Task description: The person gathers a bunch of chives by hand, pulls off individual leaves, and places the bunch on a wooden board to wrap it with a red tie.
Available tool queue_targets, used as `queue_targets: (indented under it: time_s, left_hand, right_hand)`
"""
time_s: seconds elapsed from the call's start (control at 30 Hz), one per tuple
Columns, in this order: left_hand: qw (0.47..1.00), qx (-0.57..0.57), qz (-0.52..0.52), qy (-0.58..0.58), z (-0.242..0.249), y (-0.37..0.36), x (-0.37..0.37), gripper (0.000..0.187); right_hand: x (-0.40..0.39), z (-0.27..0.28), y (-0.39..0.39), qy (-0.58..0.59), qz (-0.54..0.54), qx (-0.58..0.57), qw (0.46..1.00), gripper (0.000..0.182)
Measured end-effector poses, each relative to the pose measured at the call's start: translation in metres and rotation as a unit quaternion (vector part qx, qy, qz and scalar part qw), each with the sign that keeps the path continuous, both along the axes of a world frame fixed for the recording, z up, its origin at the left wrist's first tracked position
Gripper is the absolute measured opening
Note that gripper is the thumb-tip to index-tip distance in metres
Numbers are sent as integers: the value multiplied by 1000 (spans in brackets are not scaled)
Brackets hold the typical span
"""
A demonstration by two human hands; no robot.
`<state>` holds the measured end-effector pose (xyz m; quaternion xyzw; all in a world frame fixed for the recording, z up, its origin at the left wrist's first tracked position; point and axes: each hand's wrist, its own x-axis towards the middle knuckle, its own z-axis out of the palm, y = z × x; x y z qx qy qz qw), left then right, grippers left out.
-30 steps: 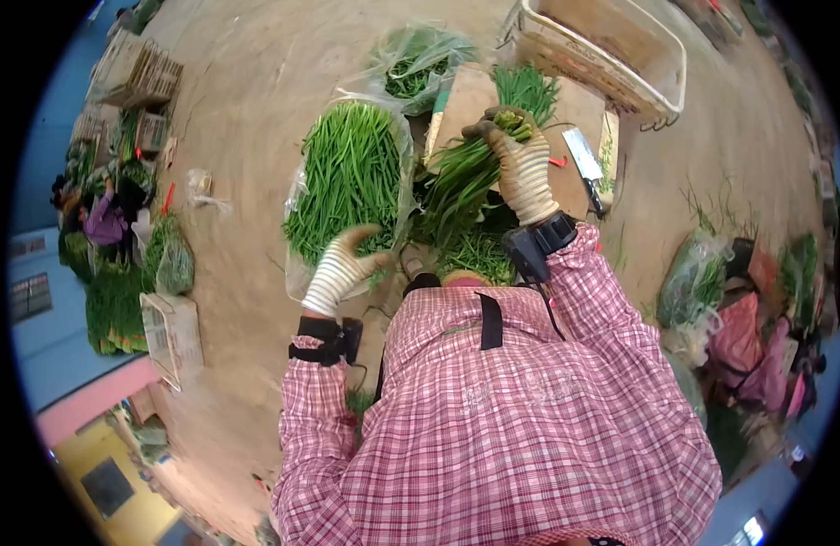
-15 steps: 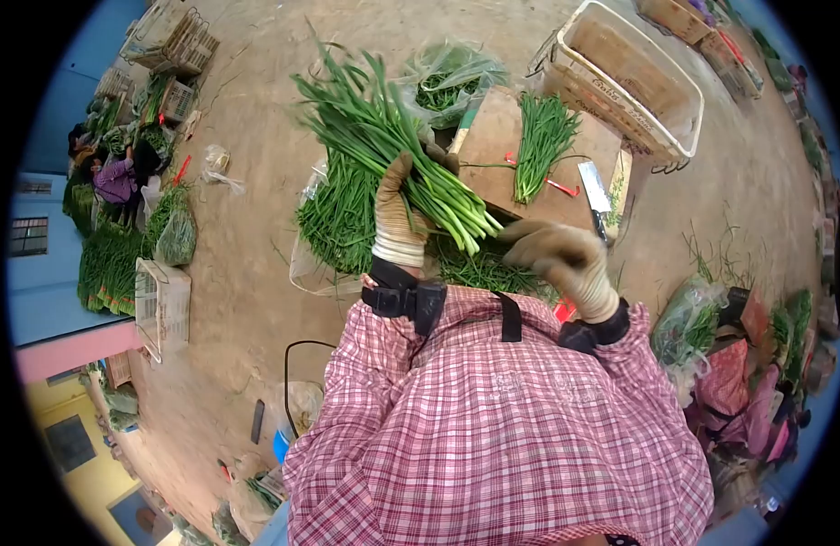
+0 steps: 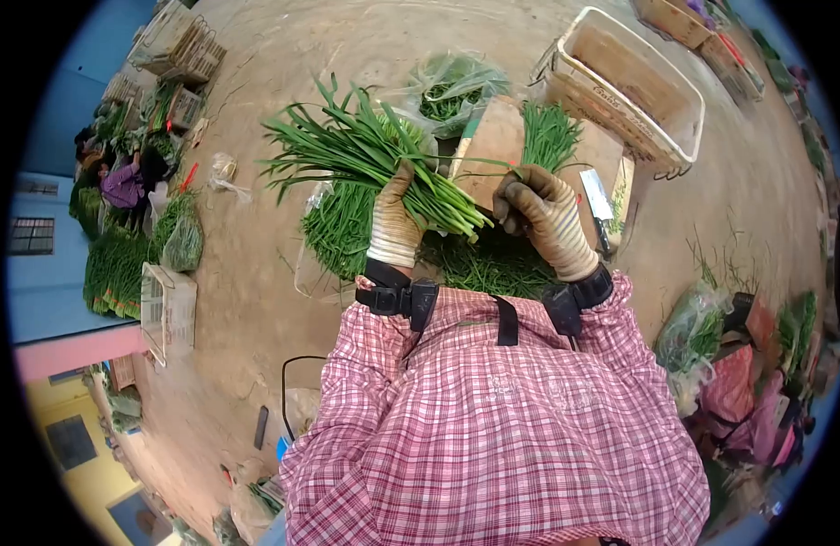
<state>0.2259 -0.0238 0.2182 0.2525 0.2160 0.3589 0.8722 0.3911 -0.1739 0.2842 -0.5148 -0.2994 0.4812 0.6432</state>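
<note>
My gloved left hand [image 3: 394,217] is closed around a bunch of green chives [image 3: 356,150], leaves fanning to the upper left and pale stem ends pointing right. Just right of those ends is my gloved right hand [image 3: 552,218], fingers curled together at the board's near edge; what they pinch, if anything, is hidden. A second chive bunch [image 3: 549,132] lies on the brown board [image 3: 495,136], partly behind the right hand. On the board's right side rests a cleaver [image 3: 599,198] with a dark handle. Loose chives [image 3: 336,237] are heaped on plastic beneath the held bunch.
Scattered greens [image 3: 493,268] lie between me and the board. Beyond it sit a plastic bag of greens [image 3: 452,91] and a large pale crate [image 3: 620,109]. A white crate [image 3: 170,309] stands at left. Another person [image 3: 122,185] is at the far left among bundled greens.
The held bunch has tilted lower, its leaves swinging left and down. My right hand has moved up and left towards the board, its fingers now curled in.
</note>
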Motion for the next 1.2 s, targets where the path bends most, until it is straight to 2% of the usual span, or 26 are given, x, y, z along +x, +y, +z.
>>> queue_targets:
  time_s: [0.1, 0.13, 0.2, 0.23, 0.27, 0.33, 0.37, 0.4, 0.43, 0.47, 0.53, 0.6, 0.63, 0.67, 0.73, 0.77, 0.8, 0.87, 0.9, 0.93, 0.97, 1.0, 1.07, 1.13, 1.17, 1.2]
  left_hand:
    - [1000, -15, 12, 3, -8, 2, 0, 31]
    - [1000, -12, 17, 21, -1, -2, 2, 32]
    - [1000, 0, 8, 15, 6, -11, 7, 33]
    - [999, -3, 48, 24, 6, -14, 11, 33]
    - [995, -4, 90, 31, 7, -15, 14, 33]
    - [997, -22, 76, 22, 11, -15, 11, 31]
    - [998, -30, 59, 0, 6, -14, 9, 31]
    - [998, -36, 41, -21, 3, -13, 8, 30]
    - [998, -48, 43, -14, 8, -15, 8, 31]
    - [998, -47, 43, -15, 7, -15, 7, 31]
    - [996, -73, 52, 19, 1, -15, 5, 29]
    - [997, -66, 47, 7, -5, -12, 7, 28]
    - [997, -63, 43, -4, -8, -10, 8, 27]
    - [997, -64, 44, -2, -11, -8, 5, 27]
    - [997, -57, 22, -38, -15, 2, -8, 29]
    - [993, -100, 22, -51, -15, 10, -16, 30]
    - [994, -100, 24, -47, -14, 16, -23, 30]
    - [999, -15, 48, -8, -12, 22, -34, 32]
    - [999, -16, 48, -5, -11, 19, -36, 32]
    - [999, -8, 38, 7, -7, 17, -35, 32]
    - [1000, -2, 25, 19, -3, 14, -32, 33]
    - [1000, -6, 17, 20, -3, 8, -28, 33]
    - [997, 5, 9, 77, -4, -5, -18, 34]
    - [997, -2, -11, 72, -1, -13, -7, 34]
    - [998, -3, -11, 57, 5, -17, -6, 33]
    - [999, -3, -8, 42, 8, -19, -4, 32]
  right_hand:
    - [-11, 1, 27, -91, 27, -31, 995, 19]
    - [-19, -3, 40, -279, -4, -60, 958, 23]
    - [-31, -16, 59, -465, -16, -57, 883, 27]
    - [-36, -21, 59, -542, -52, -39, 838, 24]
    - [-38, -25, 57, -545, -54, -36, 836, 24]
    - [-43, -32, 52, -451, -130, 32, 883, 15]
    - [-42, -50, 53, -358, -115, 67, 924, 15]
    - [-42, -46, 49, -358, -114, 68, 924, 15]
    - [-42, -35, 44, -224, -78, 33, 971, 16]
    - [-42, -27, 42, -86, -41, -4, 995, 17]
    - [-44, -28, 43, -101, -49, 6, 994, 18]
    - [-35, -40, 40, -185, 63, 37, 980, 21]
    - [-31, -42, 35, -255, 69, 61, 963, 22]
    - [-26, -44, 28, -253, 70, 60, 963, 22]
    - [-17, -43, 9, -324, 97, 132, 932, 22]
    - [-11, -50, -2, -347, 99, 133, 923, 21]
    - [-3, -47, -11, -345, 160, 115, 918, 20]
    - [15, -61, -26, -406, 280, -36, 869, 22]
    - [25, -80, -30, -520, 329, -158, 772, 29]
    - [11, -45, -9, -646, 338, -272, 628, 34]
    - [8, -46, 2, -576, 212, -156, 774, 36]
    - [7, -48, 10, -475, 72, -35, 877, 40]
    - [-13, -31, 50, -306, -13, -42, 951, 42]
    - [-24, -32, 74, -332, -39, 9, 942, 44]
    - [-28, -35, 79, -85, -13, -43, 995, 38]
    - [-27, -33, 71, -85, -16, -45, 995, 38]
